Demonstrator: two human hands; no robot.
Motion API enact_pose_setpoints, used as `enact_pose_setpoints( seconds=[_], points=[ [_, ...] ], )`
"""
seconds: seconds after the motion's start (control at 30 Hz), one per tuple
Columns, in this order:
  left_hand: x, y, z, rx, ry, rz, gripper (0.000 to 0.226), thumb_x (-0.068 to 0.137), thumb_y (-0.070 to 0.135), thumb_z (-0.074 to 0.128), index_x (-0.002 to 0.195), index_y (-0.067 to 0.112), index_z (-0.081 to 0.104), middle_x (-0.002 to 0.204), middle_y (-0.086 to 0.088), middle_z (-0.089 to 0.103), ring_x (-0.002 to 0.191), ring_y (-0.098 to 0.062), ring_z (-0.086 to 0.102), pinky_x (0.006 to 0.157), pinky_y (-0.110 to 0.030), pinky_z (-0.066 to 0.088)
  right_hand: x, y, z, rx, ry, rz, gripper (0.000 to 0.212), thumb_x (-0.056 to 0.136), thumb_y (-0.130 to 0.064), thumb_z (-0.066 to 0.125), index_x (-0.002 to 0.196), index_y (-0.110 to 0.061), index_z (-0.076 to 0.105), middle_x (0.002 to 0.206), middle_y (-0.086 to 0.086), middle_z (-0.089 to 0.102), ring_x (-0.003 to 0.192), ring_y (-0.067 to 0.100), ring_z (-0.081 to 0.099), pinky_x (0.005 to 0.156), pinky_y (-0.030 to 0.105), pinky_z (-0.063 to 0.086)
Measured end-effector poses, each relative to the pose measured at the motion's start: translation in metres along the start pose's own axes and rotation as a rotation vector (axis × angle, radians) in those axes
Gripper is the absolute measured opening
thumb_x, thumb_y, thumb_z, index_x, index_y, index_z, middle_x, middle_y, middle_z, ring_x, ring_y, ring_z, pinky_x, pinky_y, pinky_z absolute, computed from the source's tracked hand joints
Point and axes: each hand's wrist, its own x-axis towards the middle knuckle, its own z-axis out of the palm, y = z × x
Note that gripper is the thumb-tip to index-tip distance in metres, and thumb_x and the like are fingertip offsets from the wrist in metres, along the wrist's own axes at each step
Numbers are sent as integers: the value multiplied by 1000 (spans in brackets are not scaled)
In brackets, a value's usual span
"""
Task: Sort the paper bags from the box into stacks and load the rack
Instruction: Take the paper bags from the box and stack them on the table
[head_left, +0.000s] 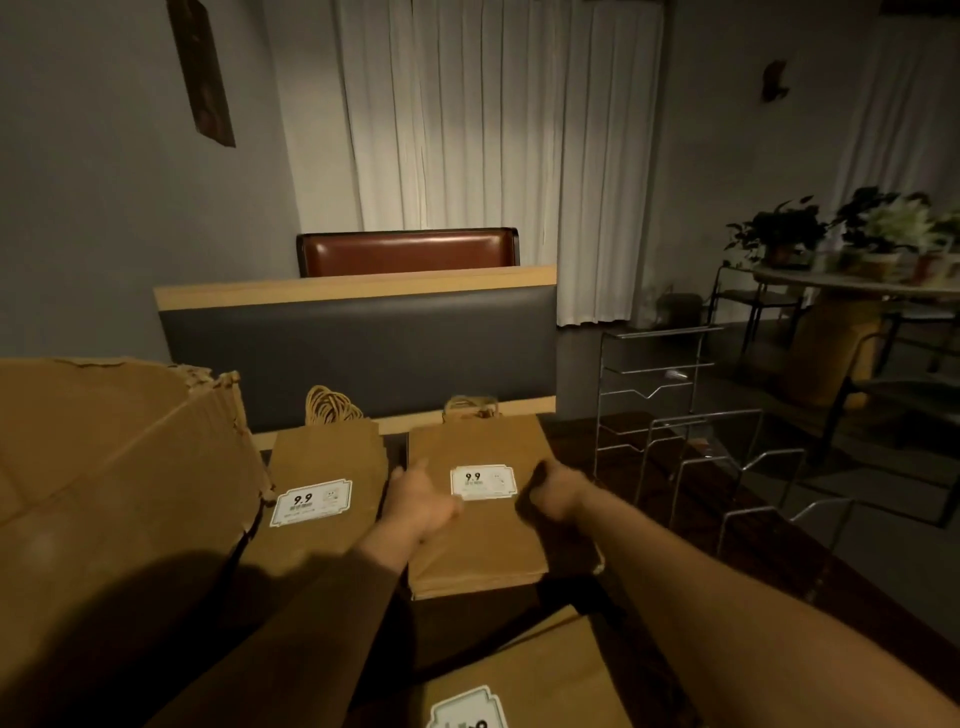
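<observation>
The large torn brown cardboard box (119, 499) stands at the table's left edge; its contents are hidden. Just right of it lies a stack of flat brown paper bags with a white 9.9 label (324, 499). The left hand (421, 501) rests on the left edge of the second labelled bag stack (478, 514), fingers apparently straight. The right hand (553, 493) grips its right edge, fingers curled. Flat kraft paper is light, floppy and creases easily; support both long edges. The empty silver wire rack (691, 447) stands at the right edge.

We've got the box (119, 467) crowding the table's left edge, the wire rack (691, 447) fencing its right.
</observation>
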Motion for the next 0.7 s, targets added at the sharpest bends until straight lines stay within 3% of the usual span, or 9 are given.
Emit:
enact_pose_setpoints(
  seconds=[0.13,0.23,0.33,0.4,0.47,0.53,0.6,0.7],
  points=[
    [-12,9,1,225,35,73,77,79,23,77,146,16,40,150,-11,35,133,-31,43,111,-41,39,-14,-8,-5,-109,108,-44,46,94,-27,55,138,-17,46,148,13,39,135,34,39,112,50,36],
    [-37,28,-25,211,17,258,61,83,29,74,138,22,50,138,-2,51,121,-23,55,104,-41,47,-49,-24,-35,-117,203,-177,47,97,-32,54,140,-13,46,143,13,45,125,30,50,105,43,46],
    [-87,43,-53,185,-324,410,25,86,39,70,108,30,68,101,7,70,94,-11,66,91,-41,55,-98,-34,-53,34,263,-282,52,98,-31,56,145,-13,44,142,9,53,119,24,57,92,29,47],
    [-128,44,-60,361,-618,370,42,85,51,67,121,30,64,113,8,68,103,-11,63,95,-37,53,-142,-31,-45,141,254,-328,52,99,-30,54,146,-12,43,144,8,52,124,22,54,93,27,42],
    [-154,35,-54,610,-752,263,78,78,66,65,143,27,45,133,8,58,120,-14,55,105,-38,44,-179,-24,-25,202,196,-343,52,100,-33,53,147,-13,41,148,7,48,132,22,49,101,30,38],
    [-172,21,-43,776,-759,213,102,65,80,63,147,26,38,143,5,51,128,-18,49,109,-42,39,-214,-19,-5,228,175,-366,53,99,-35,53,148,-17,41,149,4,47,135,22,46,107,34,38],
    [-182,8,-34,784,-660,170,108,56,81,66,144,25,41,143,4,50,125,-19,50,105,-41,43,-239,-11,13,246,252,-390,47,98,-33,54,143,-20,48,142,1,54,129,19,52,106,34,42],
    [-212,-3,-28,729,-508,139,73,65,63,70,121,18,58,125,-2,60,105,-17,58,88,-33,50,-295,23,38,308,504,-384,25,98,-27,53,119,-23,66,113,-4,68,102,11,63,92,35,54]
  ],
)
